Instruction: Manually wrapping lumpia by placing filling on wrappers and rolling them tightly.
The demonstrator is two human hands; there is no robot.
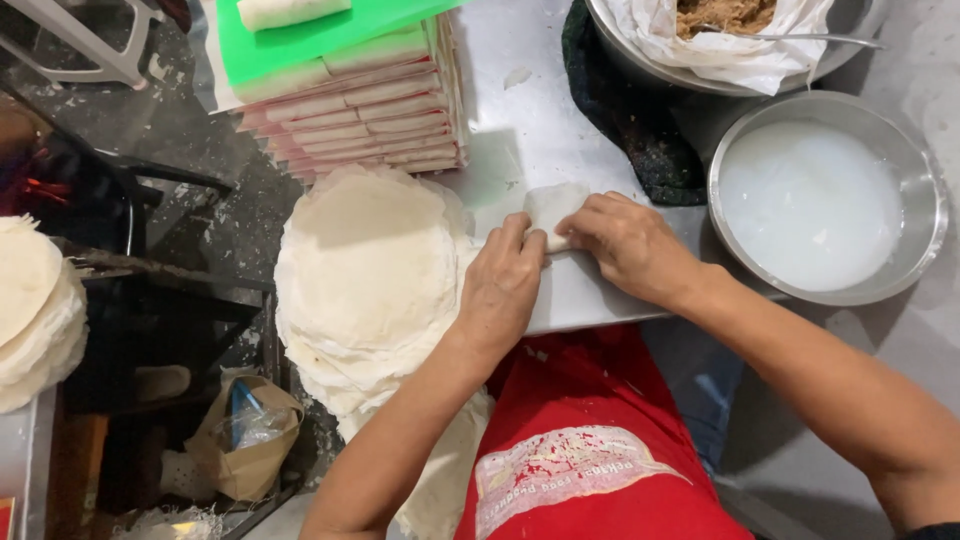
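Red apron (590, 450) nearest camera. Left hand (500, 285), fingers curled, presses on small white wrapper roll (552, 210); right hand (630, 245), fingers bent, grips same roll from other side. Roll lies on steel table (530, 120) beside stack of round wrappers (370, 270). Right: bowl of white liquid (815, 200). Farther: stacked finished rolls (370, 110), green board (310, 35), filling bowl (730, 30).

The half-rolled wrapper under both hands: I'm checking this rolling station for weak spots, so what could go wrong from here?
The half-rolled wrapper looks thin; pressure from the left hand and right hand might tear it. The stack of round wrappers overhangs the metal table edge, so sheets could slide off. The bowl of white liquid sits close to the right forearm and might be bumped and spill.
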